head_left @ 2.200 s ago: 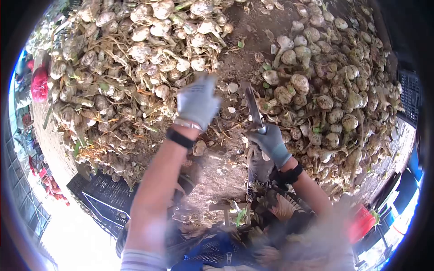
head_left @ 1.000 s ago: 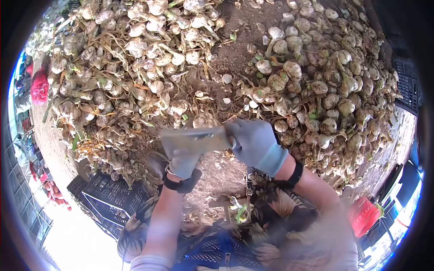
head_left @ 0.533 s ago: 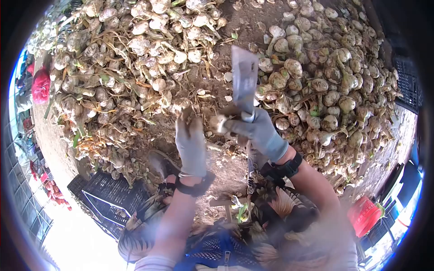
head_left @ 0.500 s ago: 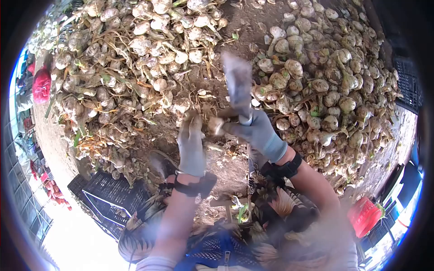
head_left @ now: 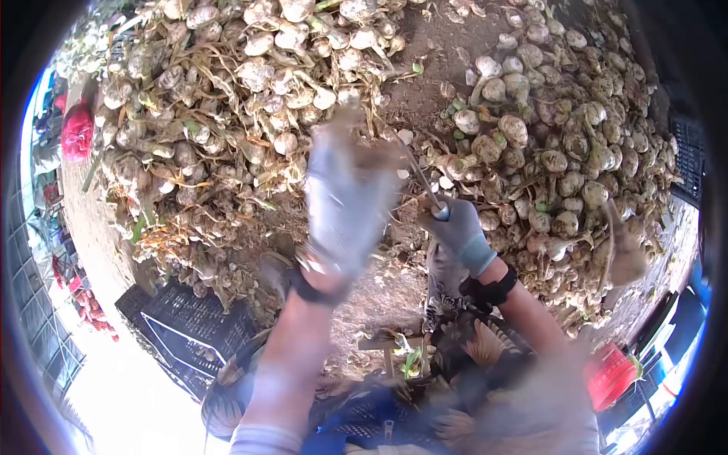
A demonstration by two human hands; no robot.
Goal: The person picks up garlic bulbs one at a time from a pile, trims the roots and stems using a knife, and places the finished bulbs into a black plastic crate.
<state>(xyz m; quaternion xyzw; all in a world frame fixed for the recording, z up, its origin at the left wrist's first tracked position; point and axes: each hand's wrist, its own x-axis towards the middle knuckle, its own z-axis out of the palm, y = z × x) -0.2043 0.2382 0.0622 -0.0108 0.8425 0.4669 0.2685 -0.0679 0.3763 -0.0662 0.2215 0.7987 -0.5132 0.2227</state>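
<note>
My right hand [head_left: 457,236], in a grey-white glove, is closed round the handle of a knife [head_left: 413,168]. The blade shows nearly edge-on as a thin line pointing up and left. My left hand [head_left: 345,201], gloved too, is stretched forward beside the left garlic heap [head_left: 227,83], and motion smears its fingers. Whether anything is in it cannot be made out. At the right, a blurred garlic bulb [head_left: 628,254] with its stalk streaks over the near edge of the right garlic heap [head_left: 553,144].
Black crates [head_left: 189,326] stand at lower left, and another crate [head_left: 688,155] is at the right edge. A red bag [head_left: 610,375] lies at lower right, a pink-red net bag [head_left: 77,133] at far left. Soil and scraps separate the heaps.
My left hand has moved forward and blurred. My right hand has shifted right and lower, with the knife turned edge-on. A blurred garlic bulb has appeared over the right heap.
</note>
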